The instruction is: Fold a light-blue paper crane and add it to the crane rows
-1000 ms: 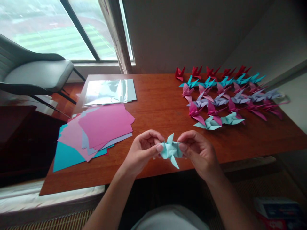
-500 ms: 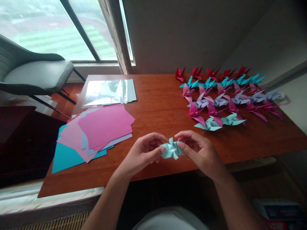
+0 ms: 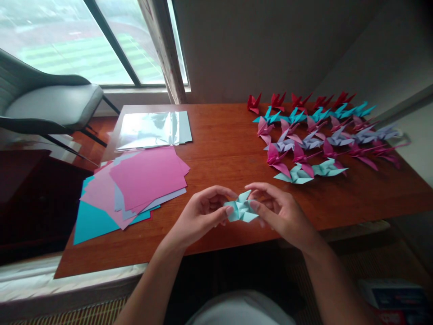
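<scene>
A pale mint paper crane [image 3: 242,208] is held between both hands above the front edge of the wooden table [image 3: 223,176]. My left hand [image 3: 206,212] pinches its left end, thumb on top and fingers curled beneath. My right hand [image 3: 275,210] pinches the right end in the same way. The crane's folded points spread up and down between my thumbs; its underside is hidden. Beyond my right hand, two finished mint cranes [image 3: 297,174] sit on the table in front of a row of magenta cranes [image 3: 276,159].
Further back stand rows of lilac cranes [image 3: 311,141], pink cranes [image 3: 265,130], turquoise cranes [image 3: 294,117] and red cranes [image 3: 253,104]. Loose coloured paper sheets [image 3: 149,176] overlap at the left, with a clear plastic packet [image 3: 149,131] behind them. A chair [image 3: 54,104] stands by the window.
The points of the mint crane have spread wider, the upper one now leaning right and the lower one flaring right. Both hands stay in nearly the same place.
</scene>
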Demonstrator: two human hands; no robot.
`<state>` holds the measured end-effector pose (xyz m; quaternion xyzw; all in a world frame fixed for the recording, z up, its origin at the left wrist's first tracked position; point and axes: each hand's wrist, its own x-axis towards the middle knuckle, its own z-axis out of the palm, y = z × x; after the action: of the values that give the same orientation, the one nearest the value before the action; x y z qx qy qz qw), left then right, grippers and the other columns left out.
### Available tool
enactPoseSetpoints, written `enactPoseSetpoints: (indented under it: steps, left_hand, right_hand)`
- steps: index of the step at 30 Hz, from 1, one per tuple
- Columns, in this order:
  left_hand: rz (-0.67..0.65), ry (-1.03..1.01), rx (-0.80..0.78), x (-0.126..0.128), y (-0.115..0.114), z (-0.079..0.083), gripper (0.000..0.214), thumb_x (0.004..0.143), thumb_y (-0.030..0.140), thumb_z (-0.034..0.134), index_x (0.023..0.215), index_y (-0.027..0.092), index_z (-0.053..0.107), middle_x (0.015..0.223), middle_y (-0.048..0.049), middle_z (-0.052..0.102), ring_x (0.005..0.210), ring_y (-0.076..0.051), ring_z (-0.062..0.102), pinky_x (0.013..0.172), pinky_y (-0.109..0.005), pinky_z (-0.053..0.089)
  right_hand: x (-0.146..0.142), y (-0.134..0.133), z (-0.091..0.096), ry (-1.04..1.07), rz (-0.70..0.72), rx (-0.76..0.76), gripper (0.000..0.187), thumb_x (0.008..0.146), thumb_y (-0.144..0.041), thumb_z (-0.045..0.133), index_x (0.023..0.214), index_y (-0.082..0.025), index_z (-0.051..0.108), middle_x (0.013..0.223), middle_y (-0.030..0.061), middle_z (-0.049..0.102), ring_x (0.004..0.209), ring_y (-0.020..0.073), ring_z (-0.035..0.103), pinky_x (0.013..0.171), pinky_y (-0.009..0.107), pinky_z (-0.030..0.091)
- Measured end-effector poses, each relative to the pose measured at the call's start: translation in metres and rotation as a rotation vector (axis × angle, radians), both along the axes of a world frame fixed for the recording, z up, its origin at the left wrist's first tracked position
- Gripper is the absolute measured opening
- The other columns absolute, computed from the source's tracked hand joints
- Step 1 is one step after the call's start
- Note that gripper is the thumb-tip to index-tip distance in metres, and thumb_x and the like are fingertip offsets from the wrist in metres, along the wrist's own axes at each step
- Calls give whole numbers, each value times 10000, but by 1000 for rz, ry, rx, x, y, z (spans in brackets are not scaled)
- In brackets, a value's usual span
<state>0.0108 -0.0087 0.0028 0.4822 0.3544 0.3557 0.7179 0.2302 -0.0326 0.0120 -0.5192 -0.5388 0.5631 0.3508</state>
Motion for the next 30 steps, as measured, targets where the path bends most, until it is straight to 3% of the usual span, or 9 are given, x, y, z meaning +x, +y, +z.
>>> enactPoseSetpoints:
  steps: [3,5,8,11,14,16,19,22,30]
  left_hand:
    - [13,38,52,0,-1,-2,226,893,273,723,1066,141,659,776,6,649,605,-67,577,537,-151,465]
    - [22,124,165,-1,-2,0,217,890,235,718,1083,152,661,818,-7,673,662,-86,610,589,-172,501]
    - [82,355,506,-3,-6,5,166,867,100,701,1017,167,675,837,-10,700,712,-93,638,648,-176,518]
    - [215,530,913,-5,-12,7,140,875,27,658,919,160,668,860,-30,717,759,-106,663,699,-199,532]
    - [365,659,1276,-7,-23,1,162,861,27,682,976,141,690,954,-83,761,861,-172,695,818,-302,560]
    - [436,725,1421,-10,-33,-4,197,862,34,685,1033,132,705,994,-96,783,907,-197,713,844,-328,560]
    - [456,772,1473,-16,-45,-7,199,877,66,677,1060,131,718,1061,-112,792,943,-209,734,849,-330,570]
    - [393,805,1483,-21,-52,-5,237,865,100,691,1096,150,712,1099,-115,792,955,-223,748,863,-348,580]
    - [370,793,1459,-20,-55,3,260,834,94,710,1086,158,706,1088,-117,796,984,-253,762,882,-378,596]
  right_hand:
    - [3,0,-1,-42,35,2,294,938,-385,652,1195,-244,639,908,1,637,530,76,600,457,199,493]
    - [5,1,1,-98,41,83,264,924,-320,672,1178,-250,651,909,6,661,643,109,656,548,215,543]
    - [5,1,7,-206,53,330,178,890,-173,689,1053,-242,677,935,12,691,814,136,683,714,242,573]
    - [1,-1,11,-299,49,640,153,886,-60,647,918,-209,656,900,20,695,841,134,684,769,254,573]
    - [-4,-7,6,-406,-16,934,218,869,12,632,942,-191,661,941,49,717,907,148,703,835,279,595]
    - [-6,-13,1,-461,-55,1061,271,846,33,648,1000,-188,669,983,63,731,930,161,715,843,297,614]
    - [-7,-23,-5,-478,-93,1156,329,830,23,667,1063,-209,668,1012,60,746,920,177,735,819,325,644]
    - [-5,-30,-5,-520,-97,1175,350,821,-2,688,1078,-239,663,996,42,764,888,178,751,806,323,658]
    - [-4,-32,1,-545,-113,1204,351,799,-17,718,1066,-237,657,954,31,777,832,179,764,775,320,671]
